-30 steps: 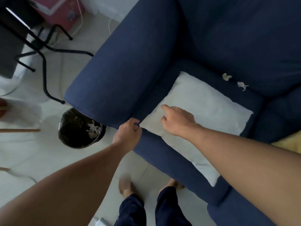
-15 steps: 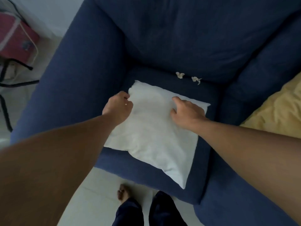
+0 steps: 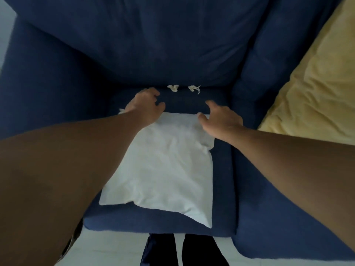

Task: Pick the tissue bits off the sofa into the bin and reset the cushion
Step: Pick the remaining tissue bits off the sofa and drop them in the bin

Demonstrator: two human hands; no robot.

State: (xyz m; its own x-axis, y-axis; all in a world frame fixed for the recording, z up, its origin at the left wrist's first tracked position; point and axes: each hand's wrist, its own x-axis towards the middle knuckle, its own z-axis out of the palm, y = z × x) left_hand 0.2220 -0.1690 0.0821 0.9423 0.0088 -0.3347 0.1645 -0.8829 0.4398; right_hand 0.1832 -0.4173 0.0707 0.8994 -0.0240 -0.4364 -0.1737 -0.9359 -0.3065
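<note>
A white cushion [image 3: 165, 166] lies flat on the seat of the navy sofa [image 3: 153, 45], its far edge under my hands. Two white tissue bits sit at the seam below the backrest, one on the left [image 3: 173, 87] and one on the right [image 3: 193, 88]. My left hand [image 3: 147, 105] hovers over the cushion's far left corner with curled, spread fingers, a short way in front of the left bit. Over the cushion's far right corner my right hand [image 3: 219, 120] is held with fingers apart. Neither hand holds anything. The bin is out of view.
A yellow cushion or blanket [image 3: 315, 89] fills the sofa seat to the right. The sofa's left armrest [image 3: 38, 89] borders the seat. Pale floor [image 3: 115, 246] and my dark trouser legs [image 3: 165, 250] show at the bottom edge.
Both hands have let go of the cushion and moved forward toward the tissue bits. The view has swung right, so the bin and floor clutter have left the frame.
</note>
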